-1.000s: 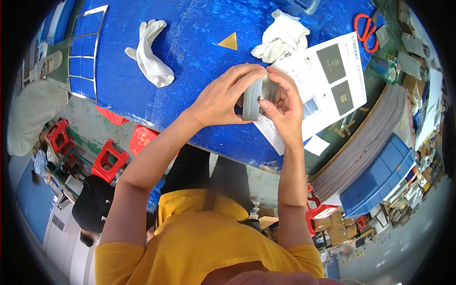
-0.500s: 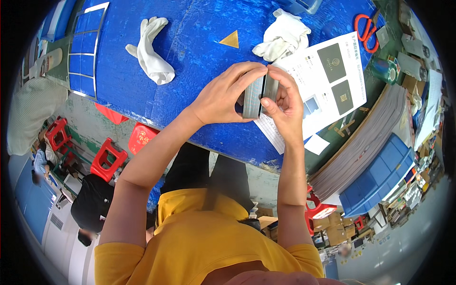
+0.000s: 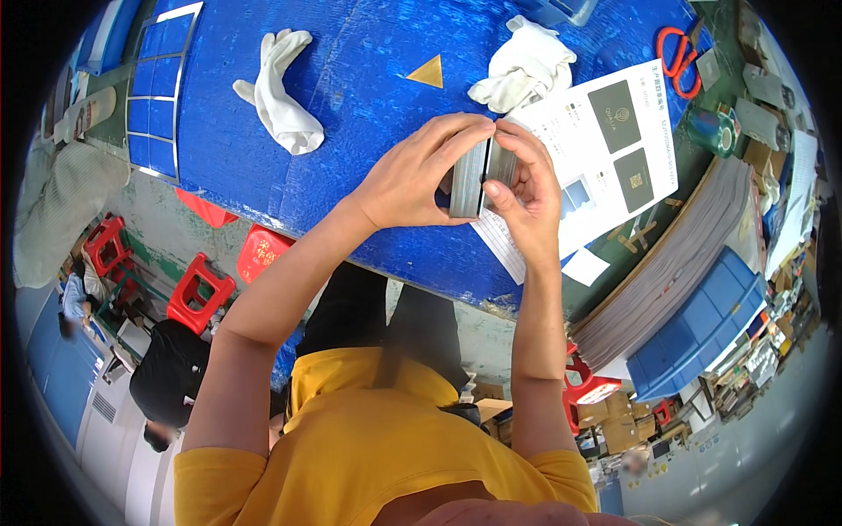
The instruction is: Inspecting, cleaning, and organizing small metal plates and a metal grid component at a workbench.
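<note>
Over the blue table, both my hands grip a thick stack of cards (image 3: 469, 181), its layered grey edges turned toward me. A dark upright line splits the stack into a wider left part and a right part. My left hand (image 3: 430, 171) wraps the left side, fingers over the far top and thumb low at the near edge. My right hand (image 3: 528, 188) holds the right part, with its thumb against the near face and its fingers curled behind. Beneath and beside my right hand lies a white printed sheet (image 3: 574, 149) with dark card pictures.
A white glove (image 3: 282, 96) and a crumpled white glove (image 3: 526, 66) lie on the blue table (image 3: 368, 53), with a gold triangle (image 3: 428, 72) between them. Red-handled scissors (image 3: 674, 66), a tape roll (image 3: 712, 131), a tall paper stack (image 3: 671, 263) and a blue bin (image 3: 697, 324) are right. Red stools (image 3: 200, 294) stand left.
My hands and the stack stay almost in place. The stack's edges look slightly different in tone, greyer now. Nothing is taken up or let go.
</note>
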`<state>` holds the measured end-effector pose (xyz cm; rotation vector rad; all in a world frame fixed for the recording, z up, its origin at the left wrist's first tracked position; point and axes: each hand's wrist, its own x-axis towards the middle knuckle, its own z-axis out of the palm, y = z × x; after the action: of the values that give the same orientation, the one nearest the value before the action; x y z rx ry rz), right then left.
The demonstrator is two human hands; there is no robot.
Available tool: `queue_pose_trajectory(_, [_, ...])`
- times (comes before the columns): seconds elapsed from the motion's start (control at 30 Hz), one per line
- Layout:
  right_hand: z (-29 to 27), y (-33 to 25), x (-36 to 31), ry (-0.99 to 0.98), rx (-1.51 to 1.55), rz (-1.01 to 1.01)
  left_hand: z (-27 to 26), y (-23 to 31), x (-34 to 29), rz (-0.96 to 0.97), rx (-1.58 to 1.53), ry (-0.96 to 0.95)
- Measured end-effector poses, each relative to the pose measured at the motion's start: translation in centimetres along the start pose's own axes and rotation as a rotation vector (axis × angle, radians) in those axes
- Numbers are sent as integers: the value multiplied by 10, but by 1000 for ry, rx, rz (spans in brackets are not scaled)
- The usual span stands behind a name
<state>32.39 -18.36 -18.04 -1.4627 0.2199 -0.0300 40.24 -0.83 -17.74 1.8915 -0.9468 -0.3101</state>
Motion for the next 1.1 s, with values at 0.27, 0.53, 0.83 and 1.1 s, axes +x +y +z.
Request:
queue_pose_trajectory(0.27, [0, -2, 1, -9, 21, -2, 1, 0, 0, -13, 3, 4])
queue_pose_trajectory(0.53, [1, -4, 0, 9, 16, 32, 1, 0, 0, -8, -1, 6])
queue_pose_trajectory(0.83, [1, -1, -2, 7, 13, 17, 0, 1, 1, 0, 16, -3])
queue_pose_trajectory(1.1, [-1, -3, 1, 17, 40, 41, -1, 2, 1, -3, 16, -6])
